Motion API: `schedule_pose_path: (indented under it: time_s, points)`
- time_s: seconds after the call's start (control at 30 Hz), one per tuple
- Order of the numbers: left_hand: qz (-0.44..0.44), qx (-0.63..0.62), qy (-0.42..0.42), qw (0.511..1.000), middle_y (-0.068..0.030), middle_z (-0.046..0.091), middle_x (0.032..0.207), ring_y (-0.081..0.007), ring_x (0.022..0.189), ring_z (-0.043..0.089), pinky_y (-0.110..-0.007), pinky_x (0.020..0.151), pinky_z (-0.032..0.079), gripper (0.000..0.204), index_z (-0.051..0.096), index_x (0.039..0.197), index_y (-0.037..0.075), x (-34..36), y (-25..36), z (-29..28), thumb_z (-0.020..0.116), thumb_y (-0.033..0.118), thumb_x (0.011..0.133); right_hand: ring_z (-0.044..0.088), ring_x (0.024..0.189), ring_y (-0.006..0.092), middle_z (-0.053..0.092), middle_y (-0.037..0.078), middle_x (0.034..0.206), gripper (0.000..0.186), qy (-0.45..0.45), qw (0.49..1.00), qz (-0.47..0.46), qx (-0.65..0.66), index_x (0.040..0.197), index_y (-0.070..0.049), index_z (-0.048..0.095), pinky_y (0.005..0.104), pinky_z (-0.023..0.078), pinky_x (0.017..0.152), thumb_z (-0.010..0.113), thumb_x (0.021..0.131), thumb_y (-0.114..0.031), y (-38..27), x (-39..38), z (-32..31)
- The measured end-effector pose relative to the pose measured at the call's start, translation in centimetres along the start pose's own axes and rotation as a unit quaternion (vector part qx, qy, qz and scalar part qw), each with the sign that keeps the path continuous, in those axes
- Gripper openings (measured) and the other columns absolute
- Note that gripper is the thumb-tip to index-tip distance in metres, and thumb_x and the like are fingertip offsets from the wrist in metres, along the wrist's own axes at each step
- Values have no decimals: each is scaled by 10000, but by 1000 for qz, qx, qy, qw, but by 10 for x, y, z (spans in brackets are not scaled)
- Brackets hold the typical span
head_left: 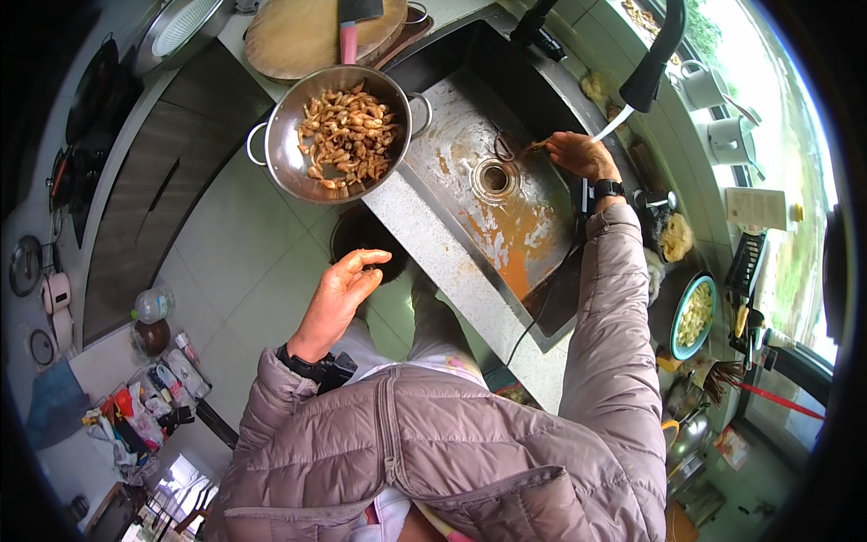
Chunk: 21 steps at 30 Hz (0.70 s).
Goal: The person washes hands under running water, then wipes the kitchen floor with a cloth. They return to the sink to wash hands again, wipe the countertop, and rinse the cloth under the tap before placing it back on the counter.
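My right hand (585,156) is stretched out over the right side of the dark sink (470,77), fingers extended and open. Water runs from the black faucet (643,86) beside that hand. A small brown bit (538,144) shows at its fingertips. In the sink, near the round drain (495,180), lies a small looped thing (504,148), too small to name. My left hand (336,303) hangs before my body, above a dark bucket (348,237), its fingers loosely curled and apart from the thumb. Left of the sink stands a two-handled steel pan (287,149) with many small brown pieces (357,126).
Behind the pan lie a round wooden cutting board (280,41) and a cleaver (357,11). A pale counter edge (433,235) runs between me and the sink. On the right stands a teal-rimmed bowl (675,336) of pale pieces. Orange-brown residue (524,262) streaks the sink floor.
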State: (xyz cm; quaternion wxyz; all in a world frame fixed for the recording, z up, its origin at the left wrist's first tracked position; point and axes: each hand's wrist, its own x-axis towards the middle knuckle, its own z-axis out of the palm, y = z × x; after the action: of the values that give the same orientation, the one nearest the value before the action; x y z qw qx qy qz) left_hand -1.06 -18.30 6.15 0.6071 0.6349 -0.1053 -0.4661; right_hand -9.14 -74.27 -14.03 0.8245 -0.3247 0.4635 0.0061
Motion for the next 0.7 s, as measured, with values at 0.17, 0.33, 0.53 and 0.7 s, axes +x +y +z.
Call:
schedule_pose_path:
  time_s: [0.17, 0.33, 0.53, 0.7]
  points:
    - [13, 5, 20, 1000, 63, 525, 938, -12, 803, 425, -178, 737, 378, 243, 597, 1194, 11, 1, -3, 0, 535, 42, 962, 639, 1006, 333, 659, 187, 1119, 243, -7, 1000, 2, 21, 1076, 36, 625, 427, 506, 915, 572, 951, -166, 4, -9, 19]
    - [17, -7, 21, 1000, 67, 518, 928, -9, 797, 418, -175, 732, 373, 243, 599, 1196, 19, 4, -4, 0, 537, 44, 962, 643, 984, 299, 663, 162, 986, 193, 9, 998, -45, 36, 1058, 50, 594, 396, 523, 891, 576, 942, -104, 2, -35, 37]
    - [0, 5, 2, 1000, -19, 597, 1170, -66, 1003, 526, -224, 899, 418, 259, 594, 1209, 6, 8, -3, 0, 527, 28, 960, 472, 634, 145, 526, 9, 730, 198, -17, 994, -25, 104, 982, 9, 591, 261, 405, 606, 477, 1010, -151, 1, -35, 31]
    - [-5, 8, -4, 1000, -10, 597, 1153, -63, 996, 524, -224, 897, 417, 258, 597, 1207, 10, 10, -4, 3, 527, 27, 959, 359, 548, 138, 488, 8, 654, 234, -10, 999, -26, 17, 838, -32, 561, 266, 335, 532, 494, 1001, -185, 2, -35, 19]
